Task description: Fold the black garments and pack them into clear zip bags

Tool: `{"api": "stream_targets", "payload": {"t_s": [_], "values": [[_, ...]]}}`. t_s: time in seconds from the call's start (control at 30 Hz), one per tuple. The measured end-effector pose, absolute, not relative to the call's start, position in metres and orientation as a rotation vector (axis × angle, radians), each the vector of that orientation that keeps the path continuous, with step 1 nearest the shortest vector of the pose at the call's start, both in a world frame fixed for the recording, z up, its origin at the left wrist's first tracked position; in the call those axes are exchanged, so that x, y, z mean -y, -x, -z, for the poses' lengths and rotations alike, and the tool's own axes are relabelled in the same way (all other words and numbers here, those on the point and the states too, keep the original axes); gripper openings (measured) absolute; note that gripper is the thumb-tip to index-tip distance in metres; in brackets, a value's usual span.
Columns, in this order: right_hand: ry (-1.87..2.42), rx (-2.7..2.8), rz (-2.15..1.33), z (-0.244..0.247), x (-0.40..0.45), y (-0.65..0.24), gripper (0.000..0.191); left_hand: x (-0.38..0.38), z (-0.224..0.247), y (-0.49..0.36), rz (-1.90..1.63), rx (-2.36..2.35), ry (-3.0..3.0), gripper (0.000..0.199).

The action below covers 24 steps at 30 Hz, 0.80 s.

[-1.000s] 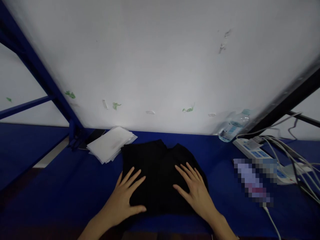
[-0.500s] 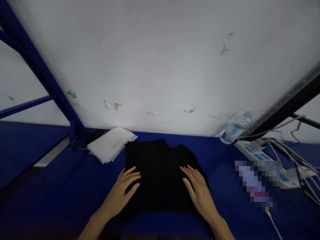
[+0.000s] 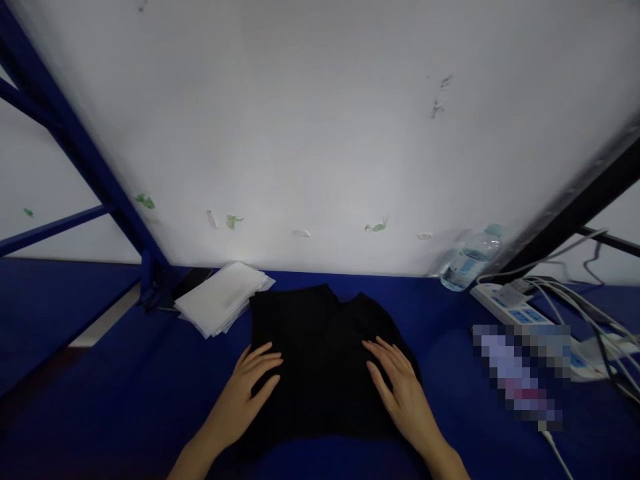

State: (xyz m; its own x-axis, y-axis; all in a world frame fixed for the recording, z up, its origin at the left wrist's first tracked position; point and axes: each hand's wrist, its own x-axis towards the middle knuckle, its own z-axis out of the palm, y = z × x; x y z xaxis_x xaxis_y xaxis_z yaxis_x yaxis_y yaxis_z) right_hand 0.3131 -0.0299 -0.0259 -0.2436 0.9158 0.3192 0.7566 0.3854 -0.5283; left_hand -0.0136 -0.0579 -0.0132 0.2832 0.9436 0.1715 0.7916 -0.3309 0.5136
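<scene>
A black piece of clothing point(image 3: 320, 367) lies spread on the blue tabletop point(image 3: 150, 380) in front of me. It has a notch in its far edge, but I cannot tell exactly which garment it is. My left hand point(image 3: 250, 383) rests on its left side, fingers apart and pointing inward. On the right side lies my right hand point(image 3: 397, 383), palm down with the fingers stretched out. Neither hand grips the cloth.
Left of the cloth is a stack of white paper point(image 3: 223, 300), partly over a dark flat object point(image 3: 193, 281). A water bottle point(image 3: 470, 260) leans at the wall. A power strip point(image 3: 520, 310) with cables and a blurred-out phone-like object point(image 3: 515, 373) lie right.
The view has shifted slightly, so the cloth and table appear a little lower. Both hands stay on the cloth in nearly the same places.
</scene>
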Motion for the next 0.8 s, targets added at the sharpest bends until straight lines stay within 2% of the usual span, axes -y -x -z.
{"api": "stream_targets", "payload": {"t_s": [0.8], "values": [[1.43, 2.066, -0.329, 0.0292, 0.029, -0.3146, 0.041, 0.0583, 0.0131, 0.0133, -0.651, -1.575, -2.213, 0.032]]}}
